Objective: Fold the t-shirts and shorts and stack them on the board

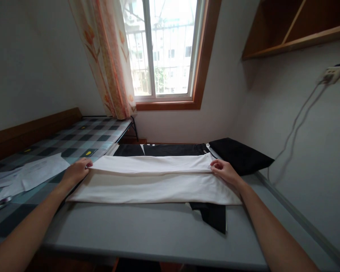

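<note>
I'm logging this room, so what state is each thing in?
White cloth: spread out lengthwise
Left hand: pinching its left end
Right hand: pinching its right end
Black cloth: partly covered
Curtain: gathered aside
Window: shut or ajar, unclear
Wall socket: plugged in
Papers: lying loose

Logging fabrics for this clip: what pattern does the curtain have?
Orange tulip-like flowers on the pale curtain, seen in the head view.

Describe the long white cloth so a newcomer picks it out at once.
Find the window, then the gray table in front of it. Stretched sideways across the table is the long white cloth, its far part held by the left hand and right hand. Its pale color separates it from the black cloth just behind.
</note>
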`<state>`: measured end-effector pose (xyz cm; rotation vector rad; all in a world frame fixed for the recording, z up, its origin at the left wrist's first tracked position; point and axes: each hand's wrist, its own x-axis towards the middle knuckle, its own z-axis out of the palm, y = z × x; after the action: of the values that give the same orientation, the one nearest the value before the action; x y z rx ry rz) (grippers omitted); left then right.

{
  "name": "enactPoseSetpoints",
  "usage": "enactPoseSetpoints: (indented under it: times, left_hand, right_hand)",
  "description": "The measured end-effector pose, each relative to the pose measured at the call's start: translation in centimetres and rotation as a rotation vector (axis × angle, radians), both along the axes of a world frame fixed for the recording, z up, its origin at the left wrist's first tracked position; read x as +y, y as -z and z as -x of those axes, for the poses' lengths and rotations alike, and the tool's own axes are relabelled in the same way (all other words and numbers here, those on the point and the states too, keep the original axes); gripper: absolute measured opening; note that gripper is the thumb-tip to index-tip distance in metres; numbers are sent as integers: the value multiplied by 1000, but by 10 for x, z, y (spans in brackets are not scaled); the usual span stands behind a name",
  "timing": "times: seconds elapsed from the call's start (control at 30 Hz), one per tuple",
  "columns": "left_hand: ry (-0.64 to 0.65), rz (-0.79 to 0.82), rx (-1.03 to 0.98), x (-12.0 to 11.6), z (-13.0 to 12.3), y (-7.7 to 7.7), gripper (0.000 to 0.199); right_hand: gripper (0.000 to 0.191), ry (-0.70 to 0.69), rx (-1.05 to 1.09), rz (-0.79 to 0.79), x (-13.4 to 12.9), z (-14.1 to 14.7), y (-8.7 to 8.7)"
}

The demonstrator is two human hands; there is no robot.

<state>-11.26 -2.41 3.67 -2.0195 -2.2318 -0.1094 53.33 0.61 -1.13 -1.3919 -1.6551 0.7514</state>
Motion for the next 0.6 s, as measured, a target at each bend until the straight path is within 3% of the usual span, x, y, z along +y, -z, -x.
enactPoseSetpoints:
  times: [0.13,0.27,0.47,0.6]
  left_hand:
    - [-4,107,-14,-8,-1,4,18]
    - [-55,86,22,-10,-3,6,14]
    - [-113,210,18,-11,-6,0,8]
    - [-3,302,20,-9,-32,-11,25]
  right_hand:
    - [26,-36,-23,21,-2,-2,-3]
    - [28,-43,-8,34,-3,-3,-5]
    - [28,-42,-36,10,-1,-7,-1]
    - [22,-52,-115,-1,0,-7,0]
